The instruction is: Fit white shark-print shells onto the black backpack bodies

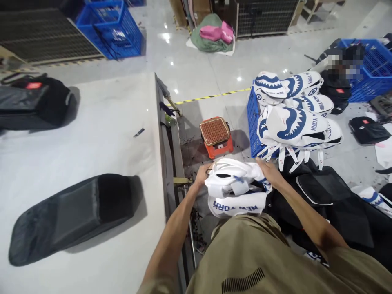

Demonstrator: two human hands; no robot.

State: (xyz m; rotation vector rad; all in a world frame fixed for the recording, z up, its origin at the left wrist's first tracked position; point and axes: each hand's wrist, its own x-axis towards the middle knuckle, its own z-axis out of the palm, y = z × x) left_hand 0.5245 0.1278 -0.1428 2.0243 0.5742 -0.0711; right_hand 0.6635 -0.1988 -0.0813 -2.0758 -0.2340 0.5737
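A white backpack [237,204] with blue "NEW YORK" lettering is held low in front of my body, its straps and folded parts uppermost. My left hand [202,173] grips its left edge, close to the side of the white table. Opposite, my right hand [268,170] is closed on the right edge, near a blue-printed part. The fingers of both hands are partly hidden by the bag. Just beyond the right hand, several similar white bags [294,122] with blue jagged-mouth prints are piled on a blue crate [253,122], straps dangling over its side.
A white table [122,155] on the left carries two black bags [76,216] and a small cutter [139,132]. An orange stool [217,136] stands ahead on the floor. Black bags [324,204] lie heaped at right. Blue baskets [112,30] stand farther back, with a person near the right one.
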